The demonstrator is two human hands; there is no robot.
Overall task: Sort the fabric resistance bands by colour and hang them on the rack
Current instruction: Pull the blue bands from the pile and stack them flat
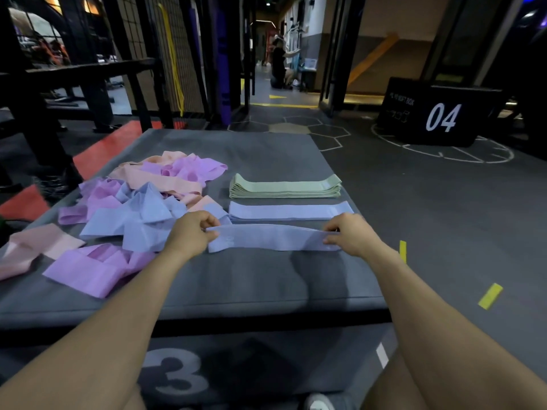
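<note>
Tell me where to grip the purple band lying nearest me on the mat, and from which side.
Take the purple band at its near right corner, coming from above on your side. It lies folded and flat at the pile's front edge, and that corner juts onto bare mat, free of other bands.

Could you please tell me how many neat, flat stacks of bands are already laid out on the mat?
2: a green stack farthest from the person, and a light blue stack just nearer, right of the unsorted heap. None looks hidden.
</note>
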